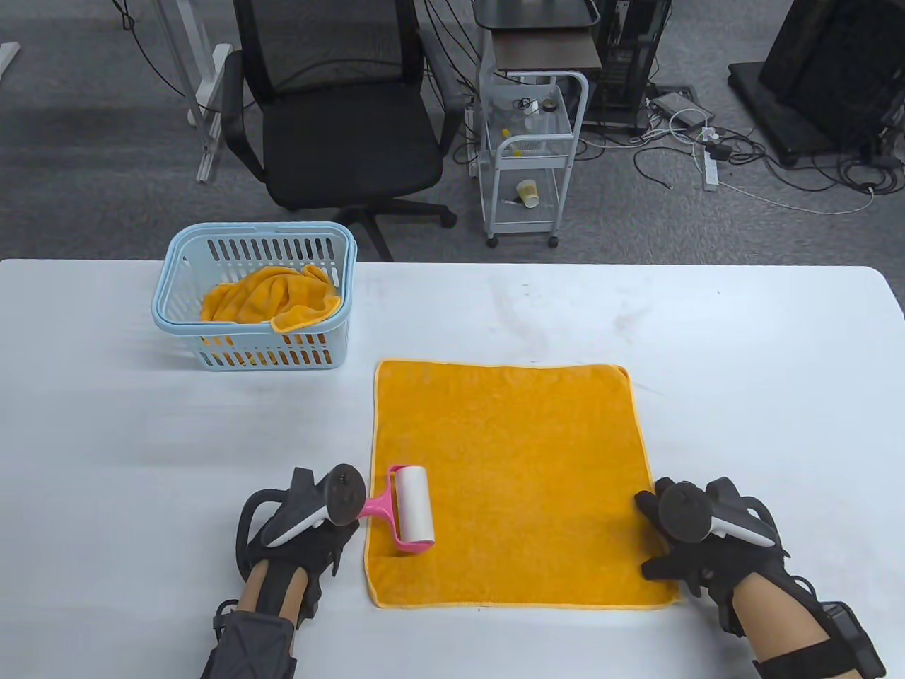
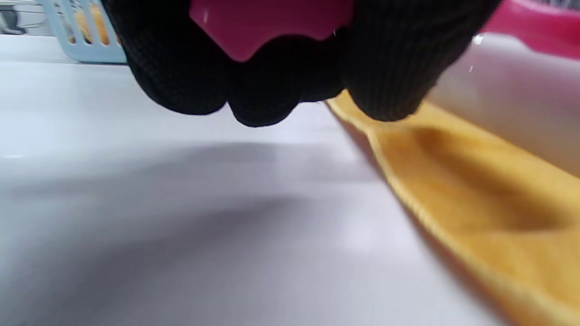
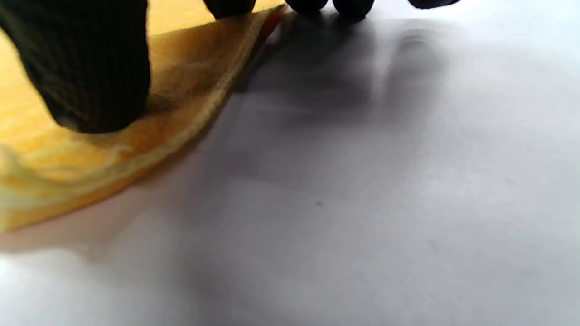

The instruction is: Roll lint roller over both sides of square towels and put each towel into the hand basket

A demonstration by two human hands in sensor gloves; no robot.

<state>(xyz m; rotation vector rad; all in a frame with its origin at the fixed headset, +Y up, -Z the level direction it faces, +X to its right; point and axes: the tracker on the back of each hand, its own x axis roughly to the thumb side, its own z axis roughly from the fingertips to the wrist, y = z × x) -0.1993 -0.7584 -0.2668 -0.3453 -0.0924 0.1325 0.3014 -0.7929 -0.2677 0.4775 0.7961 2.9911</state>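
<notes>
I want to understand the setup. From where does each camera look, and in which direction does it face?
Table view: high, looking down at the table; both gloved hands show, left hand, right hand.
Left wrist view: low beside the table, facing the basket; fingers grip the pink lint roller.
Right wrist view: low, fingers press the towel.
All views share the orange towel.

the table view looks down from the desk's (image 1: 141,438) near edge; both wrist views skim its surface closely, sharing the flat towel's (image 1: 505,481) side edges.
</notes>
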